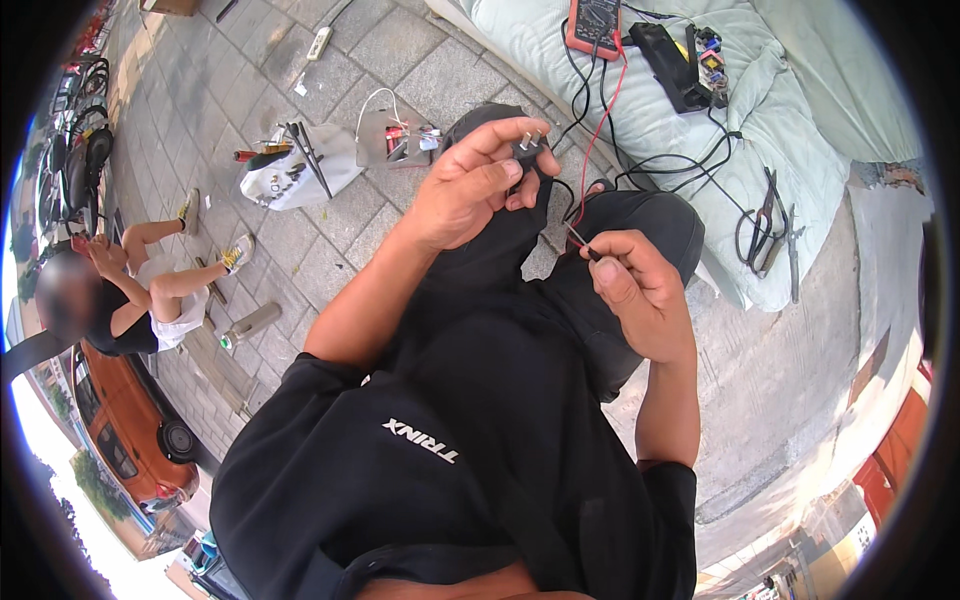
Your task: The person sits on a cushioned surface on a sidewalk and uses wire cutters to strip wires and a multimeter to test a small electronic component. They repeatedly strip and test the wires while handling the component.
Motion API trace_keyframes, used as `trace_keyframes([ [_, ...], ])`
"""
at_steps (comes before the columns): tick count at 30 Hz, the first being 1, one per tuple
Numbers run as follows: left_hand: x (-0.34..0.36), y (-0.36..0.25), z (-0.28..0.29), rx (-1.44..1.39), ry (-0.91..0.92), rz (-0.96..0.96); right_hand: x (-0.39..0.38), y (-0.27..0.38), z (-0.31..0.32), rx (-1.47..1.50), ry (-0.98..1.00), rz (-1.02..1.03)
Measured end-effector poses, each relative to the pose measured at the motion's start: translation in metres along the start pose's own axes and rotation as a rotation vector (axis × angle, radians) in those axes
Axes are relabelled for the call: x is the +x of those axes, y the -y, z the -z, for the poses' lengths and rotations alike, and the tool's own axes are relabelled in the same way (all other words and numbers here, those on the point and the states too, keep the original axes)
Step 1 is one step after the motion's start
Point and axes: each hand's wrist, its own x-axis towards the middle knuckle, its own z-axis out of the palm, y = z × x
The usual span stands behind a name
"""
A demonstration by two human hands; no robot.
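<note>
"Grip status?"
"Left hand [468, 192] pinches the black plug [525, 153]; right hand [642, 298] pinches a thin probe [594, 254]. I cannot tell whether a second probe lies beneath; my view crops the red multimeter [594, 24]."
"Pose?"
"Both raised, apart, left farther forward, prongs exposed."
"Obstructions?"
"Black cables [735, 135] cross the pale cloth [785, 125]."

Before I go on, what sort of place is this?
Outdoors, probably a street-side pavement: there are grey paving stones on the ground, parked bikes along the left edge and an orange car below them.
</note>
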Motion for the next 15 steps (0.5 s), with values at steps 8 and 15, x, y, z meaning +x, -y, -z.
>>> trace_keyframes([
  [8,0.002,0.004,-0.005,0.187,0.116,-0.067,0.033,0.021,-0.010,-0.219,-0.232,0.175],
  [15,0.004,0.004,-0.014,0.245,0.174,-0.090,0.045,0.022,-0.003,-0.075,-0.107,0.075],
])
